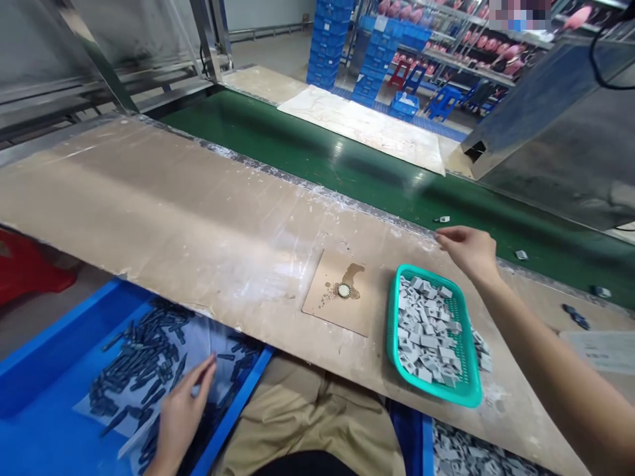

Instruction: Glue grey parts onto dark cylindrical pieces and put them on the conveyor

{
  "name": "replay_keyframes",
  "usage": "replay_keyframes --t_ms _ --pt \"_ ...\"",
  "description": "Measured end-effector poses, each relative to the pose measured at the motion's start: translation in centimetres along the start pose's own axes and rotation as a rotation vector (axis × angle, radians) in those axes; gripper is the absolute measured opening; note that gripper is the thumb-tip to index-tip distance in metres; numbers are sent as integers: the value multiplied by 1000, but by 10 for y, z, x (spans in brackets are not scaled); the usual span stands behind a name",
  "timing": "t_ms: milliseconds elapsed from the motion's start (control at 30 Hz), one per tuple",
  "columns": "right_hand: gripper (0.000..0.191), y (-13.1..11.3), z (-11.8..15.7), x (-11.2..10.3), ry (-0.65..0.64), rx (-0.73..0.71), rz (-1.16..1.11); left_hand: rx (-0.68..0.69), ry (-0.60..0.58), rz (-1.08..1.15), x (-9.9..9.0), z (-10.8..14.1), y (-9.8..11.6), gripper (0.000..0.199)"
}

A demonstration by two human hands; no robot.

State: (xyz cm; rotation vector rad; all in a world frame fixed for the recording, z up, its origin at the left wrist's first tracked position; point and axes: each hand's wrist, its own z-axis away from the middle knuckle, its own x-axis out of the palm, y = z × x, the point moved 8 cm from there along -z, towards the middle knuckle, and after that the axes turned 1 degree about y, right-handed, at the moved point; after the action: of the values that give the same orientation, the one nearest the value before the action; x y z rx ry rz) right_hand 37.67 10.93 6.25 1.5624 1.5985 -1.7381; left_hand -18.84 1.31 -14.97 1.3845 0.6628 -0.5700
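My left hand (179, 413) is over the blue bin (44, 390) at lower left, thumb and finger pinched close; whatever is between them I cannot make out. Slim dark pointed pieces (133, 360) lie around it on white sheets. My right hand (469, 250) is stretched forward to the near edge of the green belt (307, 142), fingertips pinched together, with perhaps something tiny and dark at their tips. Just beyond them lies a small grey-and-dark part (443, 219). Below my right hand stands a teal basket (391, 324) of small light-grey blocks (426, 330).
A brown board (325, 301) with a wet stain and a round cap-like piece (344, 290) lies on the worktable (223, 244). More parts (520, 254) rest on the belt. Beside the basket are loose grey blocks (481, 350); another bin of grey pieces (471, 453) sits below the table edge.
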Motion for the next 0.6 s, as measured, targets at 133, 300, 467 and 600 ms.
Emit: replay_keyframes --t_ms 133,300,467,600 --pt "35 -14 63 8 -88 11 293 127 -325 -136 46 21 -42 32" --pt "39 -10 87 32 -198 54 539 121 -474 -153 58 31 -41 35" --pt "39 1 86 35 -127 -25 433 39 -491 -63 60 24 -38 26" --pt "42 7 90 31 -77 -96 254 51 -408 -63 67 14 -37 22"
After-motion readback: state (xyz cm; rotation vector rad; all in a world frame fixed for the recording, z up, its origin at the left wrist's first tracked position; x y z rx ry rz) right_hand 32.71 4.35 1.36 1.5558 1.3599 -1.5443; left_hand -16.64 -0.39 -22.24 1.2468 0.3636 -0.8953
